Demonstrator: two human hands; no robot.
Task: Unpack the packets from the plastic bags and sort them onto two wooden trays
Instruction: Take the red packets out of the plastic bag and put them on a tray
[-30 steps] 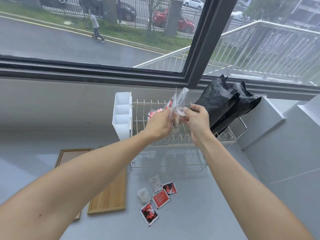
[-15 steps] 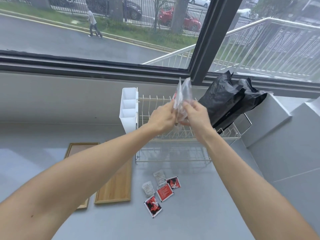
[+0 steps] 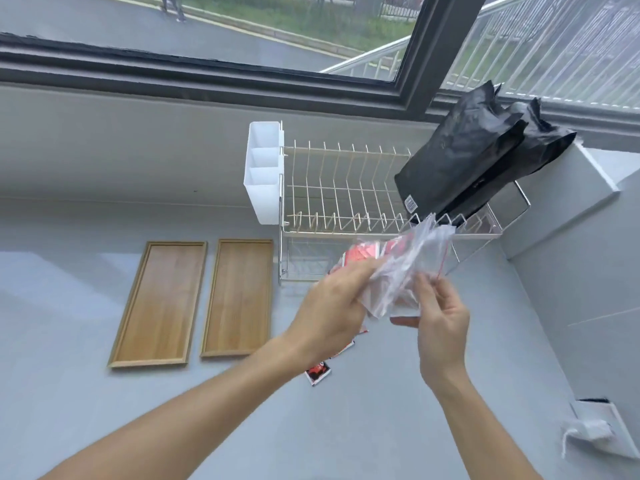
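Both hands hold a clear plastic bag point(image 3: 408, 268) with a red zip strip above the counter. My left hand point(image 3: 332, 313) grips its left side, where red packets point(image 3: 362, 254) show at the bag's edge. My right hand point(image 3: 440, 327) pinches its lower right part. Two bare wooden trays lie side by side on the grey counter: the left tray point(image 3: 157, 303) and the right tray point(image 3: 239, 296). Loose red packets point(image 3: 317, 372) lie on the counter under my left wrist, mostly hidden by it.
A wire dish rack point(image 3: 346, 192) with a white cutlery holder point(image 3: 263, 171) stands against the back wall. Two black bags point(image 3: 474, 157) lean on its right end. A wall socket with a white plug point(image 3: 595, 427) sits at the right.
The hands have come down and toward me with the clear bag, from in front of the rack to above the counter. The view has tilted down, so both trays now show fully.
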